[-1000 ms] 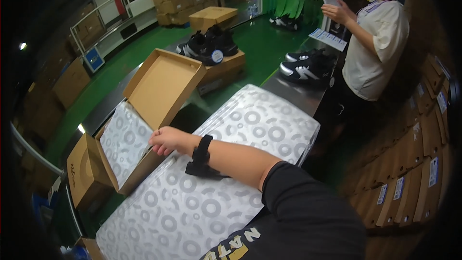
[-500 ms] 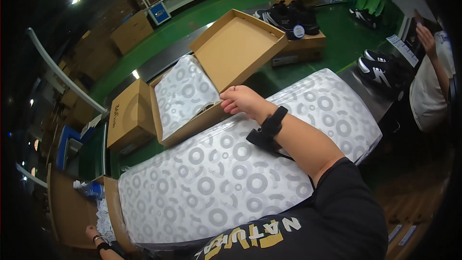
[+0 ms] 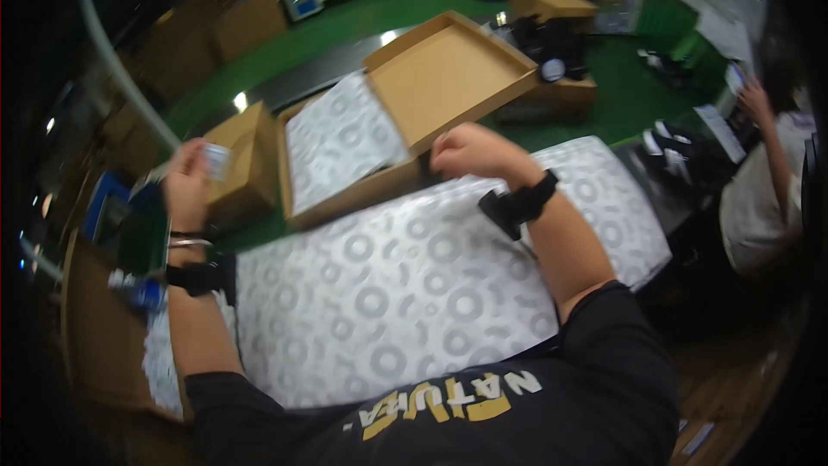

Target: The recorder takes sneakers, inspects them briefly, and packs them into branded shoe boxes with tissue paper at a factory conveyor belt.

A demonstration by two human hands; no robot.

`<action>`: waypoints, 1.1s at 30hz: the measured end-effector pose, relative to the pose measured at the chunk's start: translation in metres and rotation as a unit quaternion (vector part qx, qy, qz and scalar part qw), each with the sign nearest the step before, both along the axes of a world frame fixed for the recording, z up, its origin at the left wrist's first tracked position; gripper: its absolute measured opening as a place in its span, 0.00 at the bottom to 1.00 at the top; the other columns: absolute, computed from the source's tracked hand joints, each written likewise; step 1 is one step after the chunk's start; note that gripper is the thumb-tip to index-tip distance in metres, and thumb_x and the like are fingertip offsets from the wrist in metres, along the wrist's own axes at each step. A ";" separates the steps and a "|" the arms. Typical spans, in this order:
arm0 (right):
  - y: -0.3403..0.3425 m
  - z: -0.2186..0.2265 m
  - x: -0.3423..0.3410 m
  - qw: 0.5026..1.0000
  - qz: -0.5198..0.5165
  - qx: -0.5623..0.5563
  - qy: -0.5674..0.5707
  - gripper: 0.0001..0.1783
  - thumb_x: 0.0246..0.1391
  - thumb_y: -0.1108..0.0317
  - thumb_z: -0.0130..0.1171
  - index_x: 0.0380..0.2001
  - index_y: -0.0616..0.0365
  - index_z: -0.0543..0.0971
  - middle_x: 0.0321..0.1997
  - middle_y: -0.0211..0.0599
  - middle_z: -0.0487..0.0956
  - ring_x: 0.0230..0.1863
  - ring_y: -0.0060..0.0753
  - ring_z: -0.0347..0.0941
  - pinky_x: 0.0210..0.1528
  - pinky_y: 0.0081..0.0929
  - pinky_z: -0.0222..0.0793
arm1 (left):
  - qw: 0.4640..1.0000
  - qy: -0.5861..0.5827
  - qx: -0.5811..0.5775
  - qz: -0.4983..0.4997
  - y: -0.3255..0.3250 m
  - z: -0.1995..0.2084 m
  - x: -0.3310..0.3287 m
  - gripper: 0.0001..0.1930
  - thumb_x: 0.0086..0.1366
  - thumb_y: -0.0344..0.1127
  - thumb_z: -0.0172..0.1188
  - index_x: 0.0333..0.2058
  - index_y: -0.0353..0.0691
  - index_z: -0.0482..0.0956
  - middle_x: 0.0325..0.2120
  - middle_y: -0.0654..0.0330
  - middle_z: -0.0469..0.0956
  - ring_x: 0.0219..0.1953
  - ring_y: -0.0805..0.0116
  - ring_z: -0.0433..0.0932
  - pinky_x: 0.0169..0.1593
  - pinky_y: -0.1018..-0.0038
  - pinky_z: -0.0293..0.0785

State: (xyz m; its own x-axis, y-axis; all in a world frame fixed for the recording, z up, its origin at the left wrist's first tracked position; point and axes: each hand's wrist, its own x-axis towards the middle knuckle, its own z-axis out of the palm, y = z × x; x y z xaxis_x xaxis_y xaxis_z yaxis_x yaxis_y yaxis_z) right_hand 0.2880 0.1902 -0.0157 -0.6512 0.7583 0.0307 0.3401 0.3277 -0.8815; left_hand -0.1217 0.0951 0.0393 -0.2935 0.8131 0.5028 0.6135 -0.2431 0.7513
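Observation:
My right hand (image 3: 470,154) rests with curled fingers on the near edge of an open cardboard shoe box (image 3: 412,174), lined with white ring-patterned tissue paper (image 3: 341,140); its lid (image 3: 448,73) stands open behind. My left hand (image 3: 185,183) is raised at the left and pinches a small pale packet (image 3: 217,160). A thick stack of the same patterned paper sheets (image 3: 414,285) lies right in front of me, under both forearms.
A closed small brown box (image 3: 241,160) sits left of the open one on a green conveyor (image 3: 362,30). Further back is another box with black shoes (image 3: 543,43). Another person (image 3: 772,173) stands at the right with papers. Cardboard boxes line the far wall.
My left hand has come up into view at the left, holding the small packet. My right hand stays at the open box's near edge while the view has swung leftward.

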 end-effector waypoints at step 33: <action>-0.009 -0.039 -0.128 0.797 0.028 0.446 -0.405 0.47 0.33 0.62 0.64 0.59 0.44 0.53 0.57 0.60 0.54 0.48 0.57 0.63 0.47 0.46 0.61 | 0.940 -0.330 -0.016 -0.087 0.057 -0.168 0.002 0.18 0.55 0.28 0.47 0.45 0.29 0.68 0.40 0.58 0.72 0.41 0.73 0.69 0.46 0.80 0.64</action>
